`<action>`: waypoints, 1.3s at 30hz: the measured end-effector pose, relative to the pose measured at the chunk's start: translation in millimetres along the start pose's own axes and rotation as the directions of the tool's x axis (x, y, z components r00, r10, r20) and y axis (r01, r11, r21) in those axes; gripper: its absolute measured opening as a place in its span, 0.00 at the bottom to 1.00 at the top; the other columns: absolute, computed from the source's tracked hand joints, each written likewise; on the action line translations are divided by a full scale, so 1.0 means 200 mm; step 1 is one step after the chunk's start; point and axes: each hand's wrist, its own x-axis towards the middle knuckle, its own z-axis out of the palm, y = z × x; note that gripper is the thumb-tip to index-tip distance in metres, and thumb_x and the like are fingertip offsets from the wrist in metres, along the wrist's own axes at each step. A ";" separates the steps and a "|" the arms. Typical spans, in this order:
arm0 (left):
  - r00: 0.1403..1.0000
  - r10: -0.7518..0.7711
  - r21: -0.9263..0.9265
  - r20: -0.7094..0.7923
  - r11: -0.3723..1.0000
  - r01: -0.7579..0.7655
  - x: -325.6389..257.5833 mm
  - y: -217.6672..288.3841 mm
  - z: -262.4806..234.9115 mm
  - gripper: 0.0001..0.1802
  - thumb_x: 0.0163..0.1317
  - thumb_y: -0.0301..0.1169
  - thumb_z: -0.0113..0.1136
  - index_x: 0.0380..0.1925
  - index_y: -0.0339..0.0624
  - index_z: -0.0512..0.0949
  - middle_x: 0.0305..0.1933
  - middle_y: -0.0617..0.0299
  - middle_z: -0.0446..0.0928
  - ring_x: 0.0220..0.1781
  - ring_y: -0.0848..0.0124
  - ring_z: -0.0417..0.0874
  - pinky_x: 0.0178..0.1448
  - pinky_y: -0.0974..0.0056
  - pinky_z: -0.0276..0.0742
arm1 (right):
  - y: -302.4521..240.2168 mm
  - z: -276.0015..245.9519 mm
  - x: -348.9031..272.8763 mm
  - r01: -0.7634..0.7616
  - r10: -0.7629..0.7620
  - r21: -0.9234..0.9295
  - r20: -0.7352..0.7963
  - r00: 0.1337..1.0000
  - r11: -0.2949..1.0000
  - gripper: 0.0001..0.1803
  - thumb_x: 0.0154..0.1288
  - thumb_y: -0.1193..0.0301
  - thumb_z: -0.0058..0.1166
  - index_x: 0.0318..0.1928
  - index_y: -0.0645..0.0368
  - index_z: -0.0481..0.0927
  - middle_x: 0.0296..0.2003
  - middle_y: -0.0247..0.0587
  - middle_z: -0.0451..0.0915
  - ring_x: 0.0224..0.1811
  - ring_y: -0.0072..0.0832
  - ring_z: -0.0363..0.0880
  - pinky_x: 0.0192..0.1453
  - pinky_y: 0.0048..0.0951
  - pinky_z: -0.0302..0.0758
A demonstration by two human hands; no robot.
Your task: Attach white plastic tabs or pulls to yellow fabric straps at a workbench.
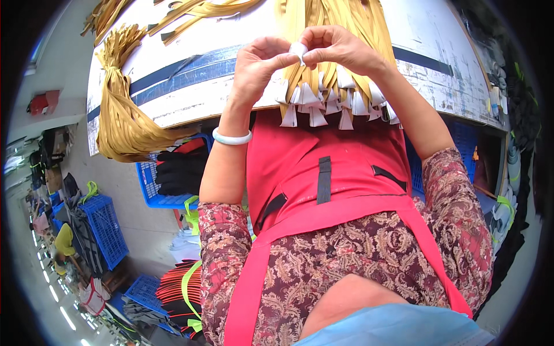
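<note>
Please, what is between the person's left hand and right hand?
The head view shows a small white piece, pinched between the left hand and the right hand.

Left hand [257, 66] and right hand [341, 49] pinching white tab [299, 51], gold straps [372, 29] on table [430, 34]

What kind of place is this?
Probably a sewing or textile workshop: bundles of gold straps lie across a white worktable, and a blue crate holds what looks like black cloth.
</note>
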 end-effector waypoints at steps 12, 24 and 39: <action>0.877 0.436 0.465 -0.202 0.831 -0.306 -0.05 -0.04 0.07 0.13 0.57 0.17 0.66 0.40 0.38 0.74 0.34 0.63 0.80 0.38 0.76 0.81 0.47 0.72 0.78 | -0.02 0.19 0.04 0.017 -0.085 -0.208 -0.323 0.943 0.978 0.10 0.62 0.69 0.64 0.34 0.59 0.75 0.28 0.31 0.79 0.29 0.15 0.81 0.25 0.16 0.73; 0.795 0.569 0.584 -0.210 0.725 -0.365 -0.15 -0.11 0.16 0.07 0.58 0.15 0.59 0.35 0.36 0.75 0.30 0.61 0.79 0.33 0.73 0.81 0.42 0.68 0.77 | 0.01 0.21 0.00 0.027 -0.078 -0.187 -0.271 0.960 0.982 0.11 0.64 0.68 0.63 0.37 0.63 0.77 0.28 0.33 0.81 0.28 0.17 0.80 0.32 0.19 0.77; 0.962 0.263 0.298 -0.077 0.926 -0.230 -0.14 -0.01 0.00 0.12 0.64 0.18 0.58 0.48 0.31 0.78 0.40 0.58 0.82 0.42 0.70 0.84 0.51 0.64 0.83 | 0.06 0.25 -0.03 0.232 -0.399 -0.484 -0.277 0.874 0.844 0.07 0.69 0.75 0.55 0.43 0.67 0.77 0.34 0.37 0.82 0.38 0.20 0.82 0.47 0.22 0.79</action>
